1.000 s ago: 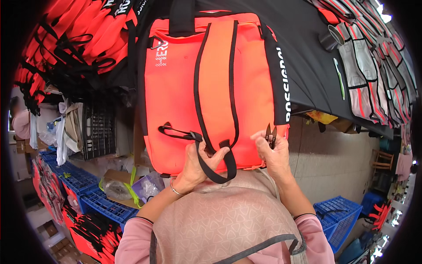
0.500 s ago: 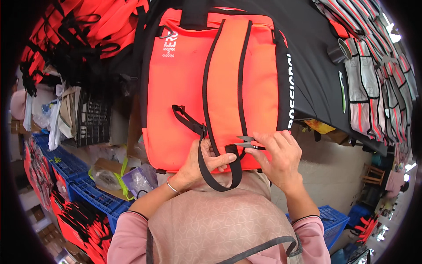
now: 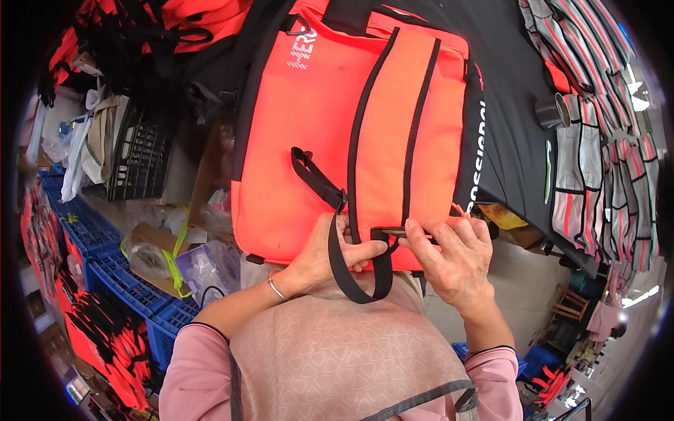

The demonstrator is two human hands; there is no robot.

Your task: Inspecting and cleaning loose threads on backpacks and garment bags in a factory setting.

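A bright orange-red backpack [image 3: 295,154] lies at the edge of a black-covered table, its padded shoulder strap [image 3: 392,133] facing up. My left hand [image 3: 312,252] is closed on the black webbing strap [image 3: 340,270] near the pad's lower end, the thumb pressing its folded end. Below the thumb the webbing hangs in a loop. In my right hand [image 3: 456,259] is a pair of thread snips [image 3: 394,231], mostly hidden by the fingers. Their blades lie together against the webbing end, just above my left thumb. Whether they touch a thread is too small to tell.
The black table cover [image 3: 509,105] extends right, with a metal cup [image 3: 552,111] and stacked grey strap pieces [image 3: 579,154]. On the left are a black crate [image 3: 144,158], blue crates [image 3: 133,277] and a purple box [image 3: 210,270] of clear plastic. Orange pieces with black straps [image 3: 186,31] are piled far left.
The snips' blades were apart and have come together at the webbing end, as my right hand moved inward. The backpack appears shifted right and tilted in view. My left hand keeps its hold.
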